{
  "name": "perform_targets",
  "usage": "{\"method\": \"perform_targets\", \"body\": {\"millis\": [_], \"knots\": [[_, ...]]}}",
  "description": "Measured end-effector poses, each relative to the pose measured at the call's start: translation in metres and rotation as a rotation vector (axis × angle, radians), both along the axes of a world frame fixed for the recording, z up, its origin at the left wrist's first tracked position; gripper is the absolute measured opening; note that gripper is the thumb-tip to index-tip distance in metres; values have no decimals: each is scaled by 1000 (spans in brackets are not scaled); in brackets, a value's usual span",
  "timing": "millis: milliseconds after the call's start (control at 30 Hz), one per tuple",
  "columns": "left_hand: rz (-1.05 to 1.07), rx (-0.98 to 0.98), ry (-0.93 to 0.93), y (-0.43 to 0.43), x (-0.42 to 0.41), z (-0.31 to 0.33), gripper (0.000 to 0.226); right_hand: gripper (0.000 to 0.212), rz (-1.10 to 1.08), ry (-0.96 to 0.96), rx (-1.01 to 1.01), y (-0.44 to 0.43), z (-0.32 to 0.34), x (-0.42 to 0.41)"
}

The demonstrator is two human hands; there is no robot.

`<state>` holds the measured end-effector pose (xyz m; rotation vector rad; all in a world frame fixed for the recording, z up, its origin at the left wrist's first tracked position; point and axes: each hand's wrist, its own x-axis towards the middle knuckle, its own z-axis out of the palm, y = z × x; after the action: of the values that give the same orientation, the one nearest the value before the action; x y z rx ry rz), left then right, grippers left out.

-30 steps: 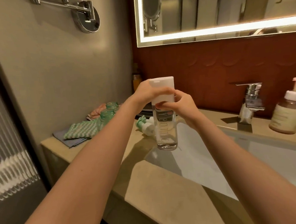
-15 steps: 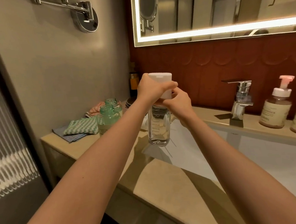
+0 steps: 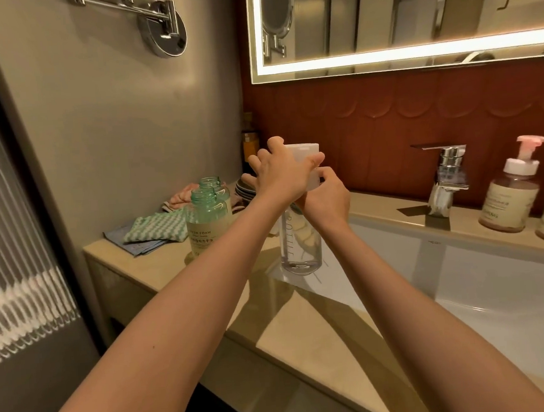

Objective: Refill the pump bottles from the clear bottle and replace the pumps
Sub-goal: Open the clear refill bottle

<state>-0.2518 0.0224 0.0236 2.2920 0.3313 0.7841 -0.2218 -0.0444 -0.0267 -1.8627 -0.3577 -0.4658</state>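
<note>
I hold the clear bottle (image 3: 299,252) upright over the counter's edge beside the sink; a little clear liquid shows at its bottom. My left hand (image 3: 278,173) sits on its white cap (image 3: 305,148), thumb across the front and fingers curled over the top. Just under the cap, my right hand (image 3: 326,198) grips the bottle's neck. Two green pump bottles stand open without pumps on the counter to the left, one in front (image 3: 207,223) and one behind (image 3: 212,182). Their pumps are hidden behind my left arm.
Folded cloths (image 3: 151,232) lie at the counter's left end, stacked dishes (image 3: 243,188) and an amber bottle (image 3: 250,143) in the corner. A white sink (image 3: 495,286) is on the right, with a chrome faucet (image 3: 448,174) and two brown pump bottles (image 3: 511,195) behind it.
The clear bottle has turned in my hands, its lettering facing a different way. My left hand has shifted its hold on the cap, with the fingers raised more.
</note>
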Motion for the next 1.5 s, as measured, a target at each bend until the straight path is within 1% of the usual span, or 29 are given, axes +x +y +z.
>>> {"method": "perform_targets", "body": {"millis": [100, 167, 233, 300, 367, 400, 467, 533, 667, 767, 900, 1033, 1167, 1200, 1300, 1367, 1433, 1500], "knots": [[5, 91, 50, 2, 0, -2, 66, 49, -3, -6, 4, -5, -5, -3], [-22, 106, 106, 8, 0, -1, 73, 55, 4, -8, 12, -8, -9, -6], [-88, 80, 137, 16, 0, -2, 74, 58, 27, -11, 27, -10, -11, -7], [-309, -77, 150, 22, 0, -3, 73, 61, 47, 5, 46, -12, -11, -6], [-515, -265, 156, 25, -3, -3, 82, 61, 72, 34, 61, -14, -10, -4], [-558, -313, 155, 26, -4, -2, 88, 61, 97, 53, 79, -14, -10, -3], [-582, -351, 152, 27, -5, 0, 95, 63, 164, 97, 135, -14, -10, -2], [-594, -386, 150, 30, -7, -1, 96, 62, 250, 130, 152, -13, -12, -1], [-607, -473, 161, 43, -7, -15, 93, 53, 371, 165, 103, -11, -17, 1], [-570, -464, 124, 48, -5, -22, 84, 46, 398, 173, 105, -7, -20, 1], [-552, -467, 45, 52, -7, -10, 74, 47, 413, 106, 124, -1, -6, 2], [-546, -432, 17, 59, -12, 4, 71, 43, 476, 76, 158, 7, 7, 0], [-509, -401, 50, 69, -19, -1, 72, 44, 540, 140, 170, 19, -2, -3], [-515, -388, 58, 72, -21, -2, 75, 45, 545, 151, 168, 21, -4, -2], [-513, -347, 85, 81, -25, 1, 92, 48, 587, 171, 161, 27, -5, -2], [-475, -346, 88, 87, -27, 6, 96, 50, 600, 160, 119, 30, -3, -4], [-439, -320, 69, 93, -29, 9, 91, 51, 580, 139, 93, 34, -3, -6], [-350, -231, 22, 94, -31, 8, 80, 53, 557, 127, 75, 36, -3, -8]]}}
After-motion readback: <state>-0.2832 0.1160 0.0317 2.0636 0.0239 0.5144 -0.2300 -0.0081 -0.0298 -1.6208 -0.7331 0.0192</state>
